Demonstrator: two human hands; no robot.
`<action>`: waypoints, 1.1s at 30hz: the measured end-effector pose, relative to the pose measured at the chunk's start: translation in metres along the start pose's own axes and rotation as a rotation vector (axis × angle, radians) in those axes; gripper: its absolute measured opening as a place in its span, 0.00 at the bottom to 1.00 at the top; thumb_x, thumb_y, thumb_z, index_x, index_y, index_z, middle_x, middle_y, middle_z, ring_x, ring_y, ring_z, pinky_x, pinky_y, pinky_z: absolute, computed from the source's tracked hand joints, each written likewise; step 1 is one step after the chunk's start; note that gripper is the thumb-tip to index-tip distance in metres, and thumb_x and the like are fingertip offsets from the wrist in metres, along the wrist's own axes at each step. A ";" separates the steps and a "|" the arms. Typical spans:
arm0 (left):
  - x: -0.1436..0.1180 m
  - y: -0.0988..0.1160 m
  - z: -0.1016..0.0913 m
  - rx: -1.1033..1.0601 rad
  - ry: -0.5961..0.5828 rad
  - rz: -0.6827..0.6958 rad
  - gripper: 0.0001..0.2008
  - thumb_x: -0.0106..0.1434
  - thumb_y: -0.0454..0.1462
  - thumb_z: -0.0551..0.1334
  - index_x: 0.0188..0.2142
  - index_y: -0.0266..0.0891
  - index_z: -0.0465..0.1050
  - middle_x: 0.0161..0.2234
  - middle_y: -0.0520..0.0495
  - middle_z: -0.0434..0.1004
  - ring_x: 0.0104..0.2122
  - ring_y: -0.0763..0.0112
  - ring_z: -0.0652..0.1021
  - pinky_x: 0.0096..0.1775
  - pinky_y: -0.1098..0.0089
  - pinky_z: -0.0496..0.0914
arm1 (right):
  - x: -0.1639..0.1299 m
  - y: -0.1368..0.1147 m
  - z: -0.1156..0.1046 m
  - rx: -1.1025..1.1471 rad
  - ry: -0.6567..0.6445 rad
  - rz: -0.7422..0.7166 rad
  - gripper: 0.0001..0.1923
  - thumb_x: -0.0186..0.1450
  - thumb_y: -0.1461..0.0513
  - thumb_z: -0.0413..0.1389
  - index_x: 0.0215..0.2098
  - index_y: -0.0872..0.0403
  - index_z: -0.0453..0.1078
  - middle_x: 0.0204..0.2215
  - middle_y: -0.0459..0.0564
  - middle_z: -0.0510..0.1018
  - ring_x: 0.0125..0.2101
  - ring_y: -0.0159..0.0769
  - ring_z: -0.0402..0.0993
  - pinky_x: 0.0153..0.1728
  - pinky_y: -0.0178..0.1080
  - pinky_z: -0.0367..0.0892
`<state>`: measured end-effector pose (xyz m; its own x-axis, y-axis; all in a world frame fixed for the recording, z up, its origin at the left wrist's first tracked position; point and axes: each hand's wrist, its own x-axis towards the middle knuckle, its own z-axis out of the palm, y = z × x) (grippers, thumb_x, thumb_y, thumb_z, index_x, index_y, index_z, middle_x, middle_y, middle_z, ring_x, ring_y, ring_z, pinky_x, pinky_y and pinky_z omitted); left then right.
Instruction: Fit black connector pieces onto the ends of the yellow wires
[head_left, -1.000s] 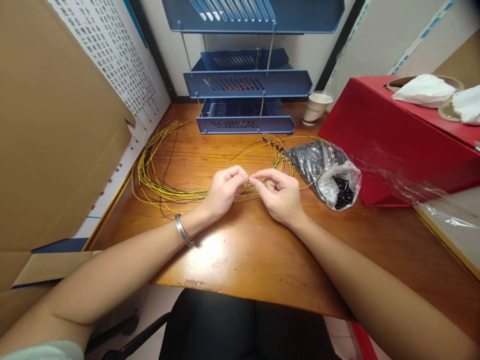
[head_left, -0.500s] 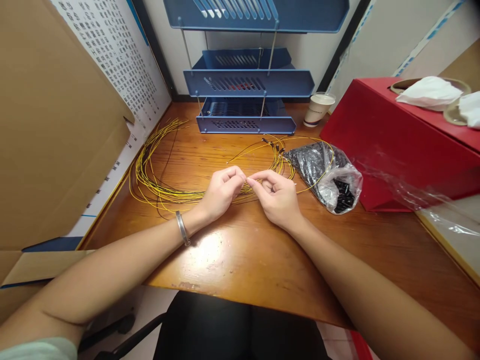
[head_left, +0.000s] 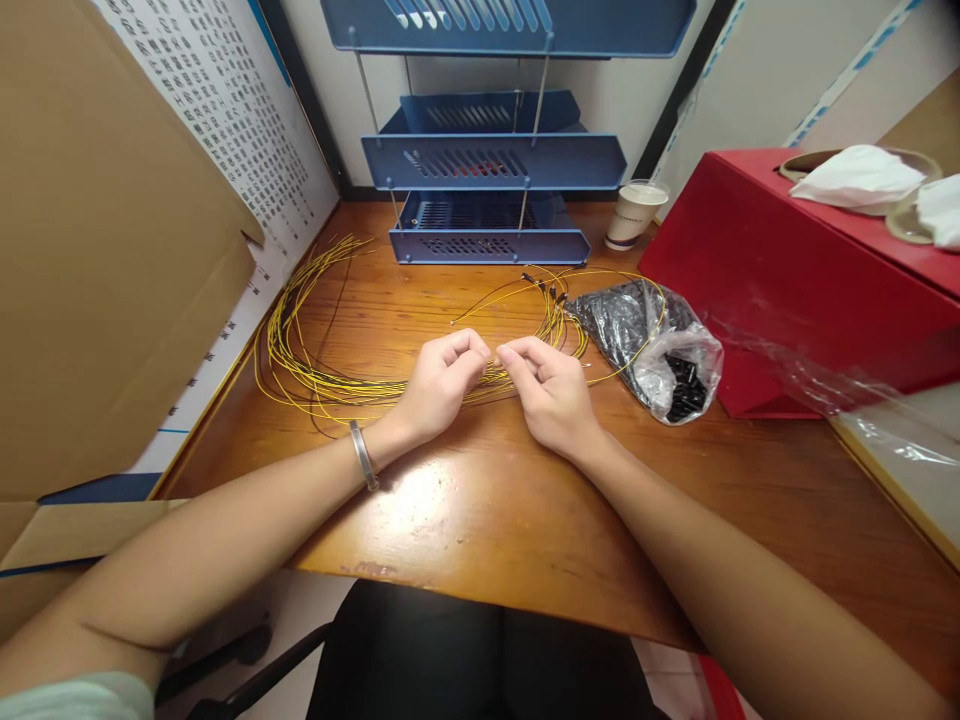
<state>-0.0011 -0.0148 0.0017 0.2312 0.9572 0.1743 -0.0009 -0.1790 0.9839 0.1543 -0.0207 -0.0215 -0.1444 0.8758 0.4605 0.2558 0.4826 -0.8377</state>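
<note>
Left hand (head_left: 441,385): yours, above the middle of the desk (head_left: 480,520), fingers curled, thumb tucked in; you cannot tell whether this grip grasps a wire. Silver bracelet (head_left: 362,455) on the wrist.

Right hand (head_left: 551,390): yours, just beside the left, fingertips facing it across a narrow gap; thumb and forefinger drawn close, but what this grip holds, if anything, is too small to tell.

Wires (head_left: 352,384), yellow and dark: one loose bundle on the desk, looping near its left edge, running behind your hands, coiled again beyond the right one.

Clear plastic bag (head_left: 611,315), with black pieces (head_left: 684,390): right of the coil, toward the desk's right edge.

Blue tray rack (head_left: 491,247): at the far edge. Paper cup (head_left: 636,215): far right corner, beside the red box (head_left: 795,280).
</note>
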 end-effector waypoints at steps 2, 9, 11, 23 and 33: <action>0.000 0.000 0.000 0.010 -0.004 0.010 0.12 0.59 0.40 0.59 0.22 0.39 0.62 0.16 0.59 0.54 0.20 0.79 0.57 0.24 0.72 0.53 | 0.000 0.000 -0.001 -0.014 -0.004 -0.005 0.14 0.72 0.55 0.52 0.32 0.54 0.71 0.19 0.41 0.64 0.20 0.27 0.56 0.24 0.35 0.55; -0.003 0.002 0.002 0.074 -0.016 0.045 0.13 0.61 0.42 0.59 0.23 0.39 0.62 0.17 0.58 0.55 0.22 0.78 0.58 0.26 0.72 0.55 | -0.001 -0.002 0.002 0.002 -0.026 0.006 0.13 0.72 0.56 0.50 0.31 0.51 0.61 0.17 0.37 0.58 0.17 0.25 0.50 0.20 0.34 0.48; -0.004 0.004 0.003 0.114 -0.017 0.068 0.13 0.61 0.42 0.59 0.23 0.39 0.62 0.18 0.57 0.56 0.22 0.78 0.59 0.26 0.72 0.55 | -0.001 -0.003 0.003 0.001 -0.032 -0.001 0.12 0.72 0.56 0.49 0.31 0.51 0.60 0.18 0.37 0.59 0.17 0.25 0.50 0.20 0.34 0.49; -0.004 0.005 0.000 0.239 -0.056 0.102 0.13 0.63 0.42 0.58 0.25 0.38 0.63 0.22 0.55 0.61 0.24 0.78 0.61 0.29 0.72 0.58 | 0.000 -0.001 0.002 -0.056 0.022 -0.059 0.18 0.72 0.56 0.48 0.25 0.51 0.56 0.19 0.40 0.59 0.21 0.27 0.53 0.24 0.34 0.53; -0.002 0.000 -0.002 0.116 -0.030 0.049 0.13 0.63 0.40 0.58 0.24 0.39 0.62 0.19 0.58 0.56 0.22 0.78 0.58 0.27 0.72 0.55 | -0.003 0.001 0.000 0.028 -0.088 0.065 0.14 0.71 0.52 0.53 0.32 0.51 0.63 0.15 0.36 0.54 0.17 0.26 0.49 0.21 0.35 0.46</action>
<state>-0.0031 -0.0161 0.0009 0.2623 0.9397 0.2195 0.0987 -0.2524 0.9626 0.1553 -0.0227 -0.0235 -0.2122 0.9010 0.3784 0.2405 0.4235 -0.8734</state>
